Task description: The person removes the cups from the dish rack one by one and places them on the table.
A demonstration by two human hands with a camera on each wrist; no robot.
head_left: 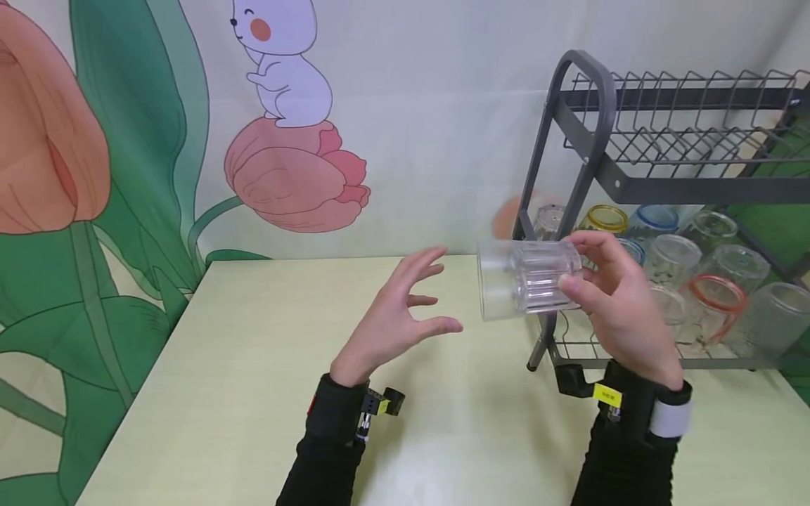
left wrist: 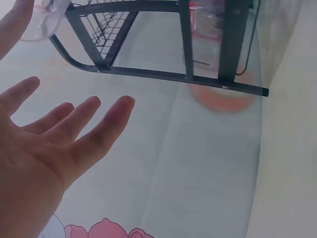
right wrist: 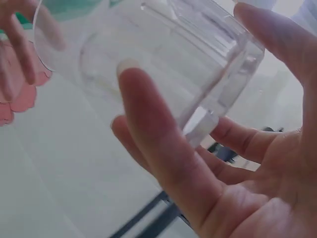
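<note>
Above the pale tabletop (head_left: 253,393), the right hand (head_left: 623,316) is pinching a clear fluted tumbler (head_left: 534,279) sideways near its thick base, seemingly sparing the rim. Just beside its mouth, the left hand (head_left: 395,313) is spreading its fingers, holding nothing. Glasses (head_left: 673,254) are standing on the lower tier of a dark wire rack (head_left: 696,190), presumably for airing; a flower-printed wall covering (head_left: 430,176) is forming the backdrop.

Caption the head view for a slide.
Right hand holding a clear tumbler sideways, left hand empty beside it, near a gray two-tier wire rack with glassware on its lower shelf.
</note>
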